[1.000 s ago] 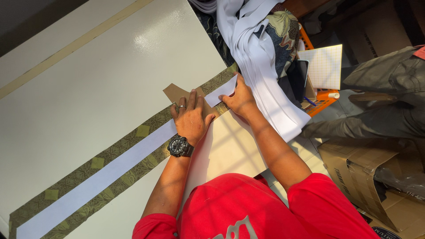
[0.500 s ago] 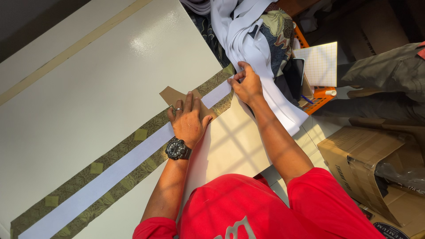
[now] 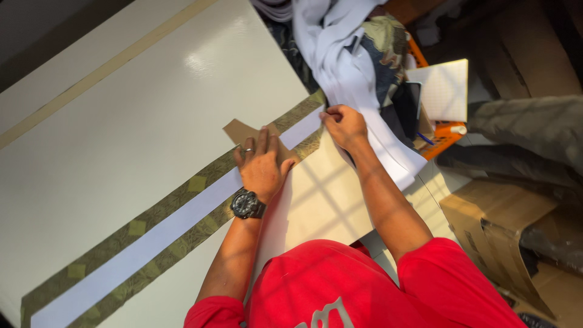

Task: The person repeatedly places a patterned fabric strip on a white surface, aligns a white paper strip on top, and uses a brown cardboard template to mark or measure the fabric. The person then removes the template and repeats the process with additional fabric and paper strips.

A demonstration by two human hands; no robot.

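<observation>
A long strip of olive patterned fabric (image 3: 152, 215) with a white band down its middle lies diagonally across a white table (image 3: 139, 121). My left hand (image 3: 262, 163), with a ring and a black wristwatch, presses flat on a brown cardboard piece (image 3: 240, 130) laid over the strip. My right hand (image 3: 344, 126) pinches the strip's far end at the table's edge, fingers closed on the white band.
A heap of white and patterned cloth (image 3: 346, 54) lies past the table's right edge. Beside it sit a white notebook (image 3: 442, 90), an orange tray (image 3: 440, 136) and a dark phone-like slab (image 3: 405, 100). Cardboard boxes (image 3: 486, 218) stand on the floor at right.
My right hand slid along the strip to its far end at the table's edge. The left hand stayed pressed on the cardboard piece.
</observation>
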